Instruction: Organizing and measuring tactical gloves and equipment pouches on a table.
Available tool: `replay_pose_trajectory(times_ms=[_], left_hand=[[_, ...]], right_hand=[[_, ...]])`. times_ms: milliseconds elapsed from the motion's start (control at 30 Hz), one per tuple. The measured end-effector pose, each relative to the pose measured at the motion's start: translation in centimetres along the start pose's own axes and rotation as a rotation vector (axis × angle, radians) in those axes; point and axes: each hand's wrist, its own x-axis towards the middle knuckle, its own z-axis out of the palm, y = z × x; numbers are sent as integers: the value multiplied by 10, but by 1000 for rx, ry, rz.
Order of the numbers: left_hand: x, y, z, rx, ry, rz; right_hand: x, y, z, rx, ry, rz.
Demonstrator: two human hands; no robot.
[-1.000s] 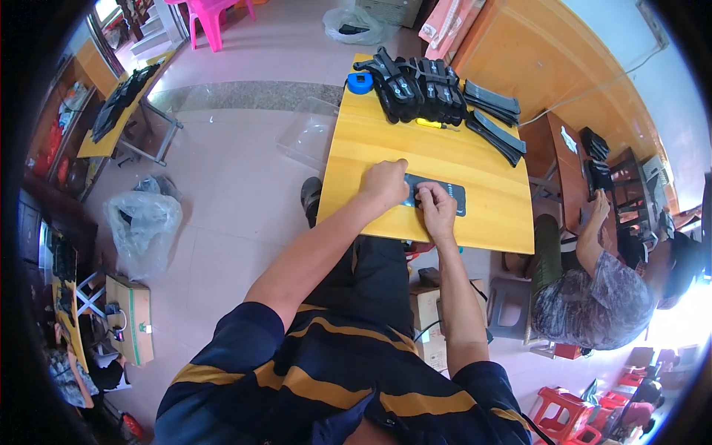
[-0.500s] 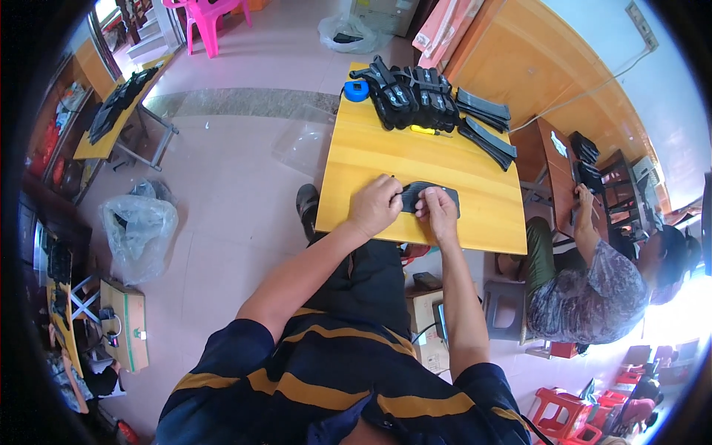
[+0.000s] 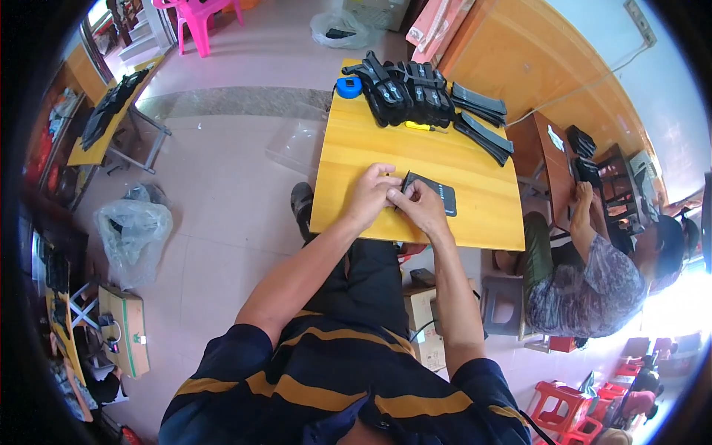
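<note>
A flat black strap (image 3: pixel 443 194) with small pale marks lies on the yellow wooden table (image 3: pixel 348 152), near its front edge. My right hand (image 3: pixel 424 209) is closed at the strap's left end, thumb and fingertips pinched together. Close against it, my left hand (image 3: pixel 368 196) has its fingers bent around the same end, and the two hands' tips meet. Those fingertips partly hide what they grip. The strap's right end rests on the wood, untouched.
Bundled black straps (image 3: pixel 415 93) are piled at the table's back, beside a blue tape measure (image 3: pixel 348 87) and a yellow-handled screwdriver (image 3: pixel 420 126). Loose grey-black straps (image 3: pixel 482 137) lie at the right edge. Another person (image 3: pixel 589 297) sits at a brown table (image 3: pixel 545 159) to the right.
My right hand has moved left along the strap to its left end, beside my left hand. More of the strap's right part now shows, flat on the table.
</note>
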Motion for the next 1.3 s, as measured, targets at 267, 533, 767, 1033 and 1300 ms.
replay_pose_trajectory(times_ms=[267, 533, 767, 1033, 1300], left_hand=[[-5, -1, 0, -92, -49, -92], [1, 1, 3, 104, -85, -53], [3, -9, 3, 194, -127, -28], [3, 5, 9, 561, -241, 56], [28, 10, 20, 841, -35, 304]], right_hand=[[0, 16, -6, 8, -76, -133], [2, 43, -6, 532, -113, -19], [-6, 26, -9, 259, -73, -21], [-12, 43, -13, 518, -97, -5], [-19, 96, -43, 337, 367, -147]])
